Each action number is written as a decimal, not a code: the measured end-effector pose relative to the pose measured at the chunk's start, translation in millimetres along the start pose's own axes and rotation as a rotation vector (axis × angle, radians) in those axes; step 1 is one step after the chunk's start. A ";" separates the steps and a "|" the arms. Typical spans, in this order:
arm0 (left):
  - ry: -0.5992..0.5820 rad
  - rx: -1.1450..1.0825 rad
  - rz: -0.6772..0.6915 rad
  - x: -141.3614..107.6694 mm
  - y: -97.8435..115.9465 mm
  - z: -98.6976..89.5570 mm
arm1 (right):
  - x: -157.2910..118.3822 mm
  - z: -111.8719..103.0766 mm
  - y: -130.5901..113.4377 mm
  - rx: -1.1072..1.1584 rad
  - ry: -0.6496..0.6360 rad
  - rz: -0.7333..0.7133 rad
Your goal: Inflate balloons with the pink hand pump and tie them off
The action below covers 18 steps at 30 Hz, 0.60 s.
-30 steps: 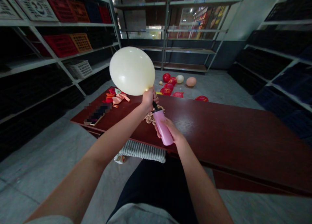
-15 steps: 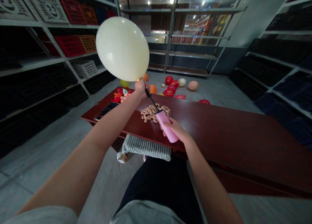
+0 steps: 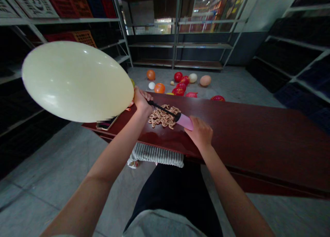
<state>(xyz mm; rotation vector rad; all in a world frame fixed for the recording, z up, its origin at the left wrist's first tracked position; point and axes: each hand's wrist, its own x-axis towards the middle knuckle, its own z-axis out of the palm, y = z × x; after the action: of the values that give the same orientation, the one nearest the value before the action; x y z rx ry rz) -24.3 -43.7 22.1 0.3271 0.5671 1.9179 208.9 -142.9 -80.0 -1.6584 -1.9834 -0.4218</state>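
A large cream balloon (image 3: 78,80), blown up, sticks out to the left of my left hand (image 3: 142,100). That hand is closed around the balloon's neck and the front end of a hand pump; the nozzle is hidden by the fingers. From there the pump's black rod (image 3: 163,110) runs down to the right into its pink barrel (image 3: 185,121). My right hand (image 3: 200,132) is wrapped round the barrel. Below the rod, a heap of tan curled balloons or strips (image 3: 163,118) lies on the dark red table (image 3: 244,134).
A phone-like object (image 3: 109,123) lies near the table's left end, partly behind the balloon. Red balloons (image 3: 180,87), an orange balloon (image 3: 159,88) and others rest on the floor beyond. A grey ribbed cloth (image 3: 157,154) hangs below the front edge. Shelves with crates (image 3: 59,3) stand left.
The balloon and my left hand have swung left and down, and the pump lies closer to level. My right hand has moved right and up. The view has tilted slightly downward.
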 end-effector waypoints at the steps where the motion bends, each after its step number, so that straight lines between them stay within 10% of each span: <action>1: 0.019 0.013 0.016 -7.9 -6.4 1.0 | 0.0 0.7 0.1 -0.014 0.009 -0.003; 10: -0.086 0.053 -0.065 -76.5 -84.4 25.1 | 2.5 5.2 7.3 0.019 0.082 0.098; 18: 0.108 0.070 -0.067 -51.5 -84.1 18.0 | 6.1 8.9 2.5 -0.019 0.019 0.071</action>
<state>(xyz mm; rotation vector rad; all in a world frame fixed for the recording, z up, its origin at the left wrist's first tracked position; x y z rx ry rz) 70.9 -59.0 -5.2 0.2472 0.7091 1.8619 209.0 -132.6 -84.0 -1.7249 -1.9057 -0.4304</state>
